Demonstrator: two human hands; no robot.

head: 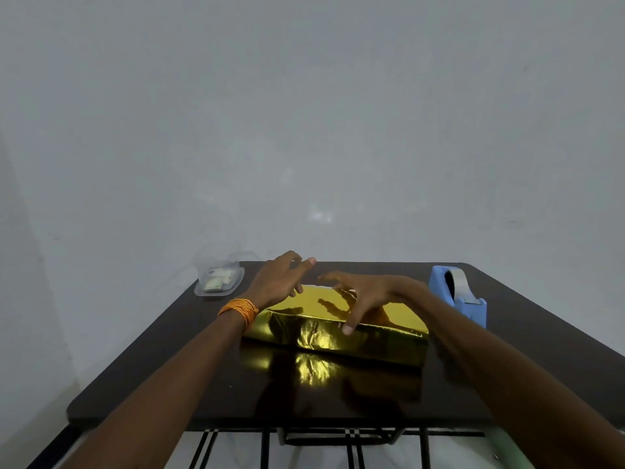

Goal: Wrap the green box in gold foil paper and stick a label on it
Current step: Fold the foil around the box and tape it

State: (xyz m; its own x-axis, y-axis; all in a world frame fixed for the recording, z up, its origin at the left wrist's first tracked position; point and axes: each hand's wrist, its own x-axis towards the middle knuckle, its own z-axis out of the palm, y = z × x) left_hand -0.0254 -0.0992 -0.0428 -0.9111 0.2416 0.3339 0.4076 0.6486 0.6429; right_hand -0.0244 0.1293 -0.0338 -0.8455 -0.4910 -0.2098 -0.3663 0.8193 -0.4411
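A flat box covered in gold foil paper (324, 336) lies in the middle of the dark table (169, 377); no green shows. My left hand (280, 279), with an orange thread band on the wrist, hovers over the box's far left corner with fingers spread and nothing in them. My right hand (362, 296) is above the box's top, fingers apart and curved, thumb pointing down at the near top edge. Whether either hand touches the foil is unclear. No label is visible on the box.
A blue tape dispenser (460, 296) stands at the table's right side, close behind my right forearm. A clear plastic tub (218, 282) with small paper pieces sits at the far left corner. A pale wall rises right behind the table.
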